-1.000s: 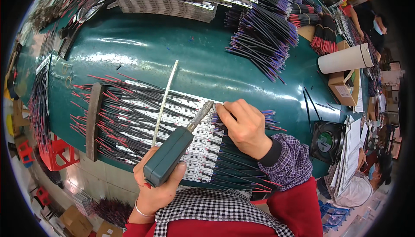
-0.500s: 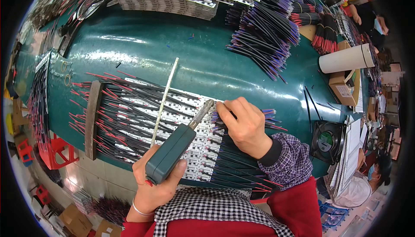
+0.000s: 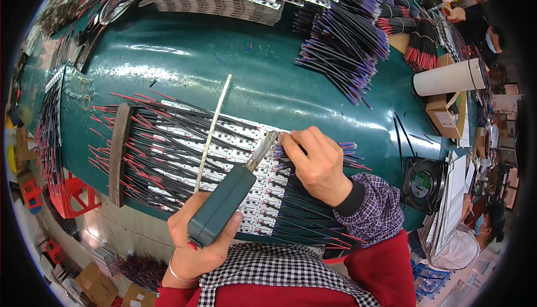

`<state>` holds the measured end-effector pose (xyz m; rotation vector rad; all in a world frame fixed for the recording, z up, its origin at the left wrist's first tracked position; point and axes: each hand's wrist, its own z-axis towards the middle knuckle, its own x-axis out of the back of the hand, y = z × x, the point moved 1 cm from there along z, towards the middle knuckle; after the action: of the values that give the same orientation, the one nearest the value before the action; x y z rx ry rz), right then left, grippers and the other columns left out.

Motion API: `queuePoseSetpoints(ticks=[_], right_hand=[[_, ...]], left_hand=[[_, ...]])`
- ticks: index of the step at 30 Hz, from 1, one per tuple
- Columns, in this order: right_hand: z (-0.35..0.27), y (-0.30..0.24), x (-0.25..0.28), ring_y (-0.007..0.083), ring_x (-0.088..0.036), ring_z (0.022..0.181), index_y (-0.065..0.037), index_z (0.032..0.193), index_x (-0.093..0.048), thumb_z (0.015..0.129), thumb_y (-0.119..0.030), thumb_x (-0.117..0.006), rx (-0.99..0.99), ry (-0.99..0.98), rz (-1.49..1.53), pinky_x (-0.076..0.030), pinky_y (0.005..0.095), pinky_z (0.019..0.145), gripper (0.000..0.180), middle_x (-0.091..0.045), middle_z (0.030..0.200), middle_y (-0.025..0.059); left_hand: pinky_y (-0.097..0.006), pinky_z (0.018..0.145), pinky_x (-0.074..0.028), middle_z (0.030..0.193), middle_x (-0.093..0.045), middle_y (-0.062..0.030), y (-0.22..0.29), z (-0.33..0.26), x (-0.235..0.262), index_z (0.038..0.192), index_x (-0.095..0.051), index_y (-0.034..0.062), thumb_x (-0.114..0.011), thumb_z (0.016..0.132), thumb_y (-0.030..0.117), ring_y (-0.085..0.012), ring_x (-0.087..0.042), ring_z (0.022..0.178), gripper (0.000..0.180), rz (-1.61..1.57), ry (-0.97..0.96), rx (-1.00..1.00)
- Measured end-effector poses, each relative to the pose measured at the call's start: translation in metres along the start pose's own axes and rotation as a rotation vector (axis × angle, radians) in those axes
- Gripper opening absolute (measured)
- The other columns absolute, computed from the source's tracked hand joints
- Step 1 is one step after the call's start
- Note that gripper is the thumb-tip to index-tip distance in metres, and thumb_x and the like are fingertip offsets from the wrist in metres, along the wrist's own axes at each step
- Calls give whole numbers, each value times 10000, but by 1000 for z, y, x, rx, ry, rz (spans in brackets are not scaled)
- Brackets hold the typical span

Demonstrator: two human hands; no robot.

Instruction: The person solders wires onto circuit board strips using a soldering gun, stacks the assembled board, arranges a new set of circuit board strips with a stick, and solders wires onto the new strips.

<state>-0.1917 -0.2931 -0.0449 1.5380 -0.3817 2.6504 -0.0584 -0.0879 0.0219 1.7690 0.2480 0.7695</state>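
Observation:
My left hand (image 3: 204,251) is wrapped round a soldering gun (image 3: 224,203) with a dark green boxy body. Its metal tip slants up and to the right, reaching the upper right corner of the white circuit boards (image 3: 260,195). Beside that tip my right hand (image 3: 319,161) is closed in a pinch; what lies between its fingertips is too small to make out. Black wires with red ends (image 3: 151,156) spread over the boards' left part. More black wires, with purple and red ends (image 3: 313,220), run off the right side below my right hand.
A brown bar (image 3: 120,156) lies across the left wires, and a thin pale stick (image 3: 212,130) crosses the boards. Wire bundles (image 3: 341,44) and stacked board strips (image 3: 218,7) fill the far side. At right are a black fan (image 3: 424,185), a white cylinder (image 3: 447,76) and a co-worker (image 3: 461,245).
The soldering gun and my left hand have shifted slightly, the tip a little to the right. My right hand stays in place. A person's hand at the far right has moved.

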Motion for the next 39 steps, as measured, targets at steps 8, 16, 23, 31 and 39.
queuePoseSetpoints(ticks=[8,16,23,31,39], right_hand=[[0,0,0,177,-556,708,19,968,-665,733,-77,-634,0,-7,7,-422,287,535,256,-511,804,55],[2,-2,1,183,-542,713,27,961,-658,731,-80,-620,23,-6,-15,-414,285,529,256,-502,801,59],[1,-1,0,178,-537,715,26,962,-658,730,-78,-623,26,-3,-39,-407,281,519,256,-500,798,56],[0,0,0,196,-567,738,22,983,-664,723,-59,-639,13,8,14,-441,299,538,274,-537,823,62],[-3,7,0,230,-592,743,9,991,-662,681,6,-649,-35,21,162,-483,336,560,310,-577,856,72]], left_hand=[[-280,570,-467,770,-648,-88,-8,3,-6,890,-676,-53,-793,796,39,-135,-605,629,175,20,13,-63],[-278,571,-473,729,-643,-75,-6,4,-3,891,-665,-40,-803,799,53,-131,-605,617,189,28,-29,-18],[-285,543,-490,1078,-668,-138,-2,-18,7,1265,-588,-51,-738,813,13,-133,-591,638,481,-554,326,195],[-337,638,-529,1192,-623,-172,-19,-40,11,1240,-589,-37,-740,785,58,-237,-627,708,489,-288,234,52],[-320,724,-534,942,-688,-141,-14,-21,-3,1021,-704,-57,-775,758,-6,-229,-665,796,276,-42,46,62]])
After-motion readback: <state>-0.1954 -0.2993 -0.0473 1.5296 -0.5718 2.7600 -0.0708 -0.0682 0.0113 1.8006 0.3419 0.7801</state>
